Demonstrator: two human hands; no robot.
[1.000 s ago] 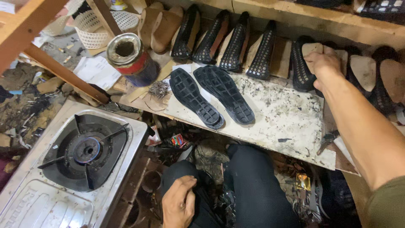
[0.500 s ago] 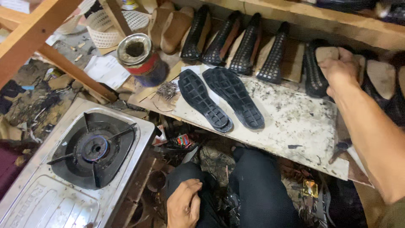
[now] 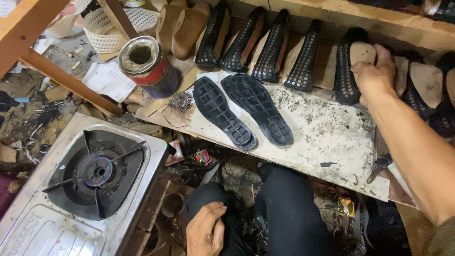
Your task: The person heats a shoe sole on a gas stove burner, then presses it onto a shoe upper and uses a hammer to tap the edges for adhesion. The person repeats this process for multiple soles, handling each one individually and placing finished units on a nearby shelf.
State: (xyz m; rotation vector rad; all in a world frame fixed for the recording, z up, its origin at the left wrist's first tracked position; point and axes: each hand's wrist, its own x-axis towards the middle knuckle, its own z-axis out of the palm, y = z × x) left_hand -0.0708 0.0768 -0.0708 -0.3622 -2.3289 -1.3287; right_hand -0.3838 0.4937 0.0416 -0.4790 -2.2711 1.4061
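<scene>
Shoe (image 3: 348, 71) leaning in the row behind the tabletop (image 3: 327, 137) is being grasped by the right hand (image 3: 374, 76); careless pulling risks toppling neighbouring shoes. Left hand (image 3: 204, 232) is resting, loosely curled, empty.

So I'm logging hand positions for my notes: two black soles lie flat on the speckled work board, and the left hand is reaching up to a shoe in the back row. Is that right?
Not quite. It is the right hand that reaches up to a shoe in the back row; the left hand rests low on the person's lap. The head view shows this. The two black soles do lie flat on the speckled work board.
</scene>
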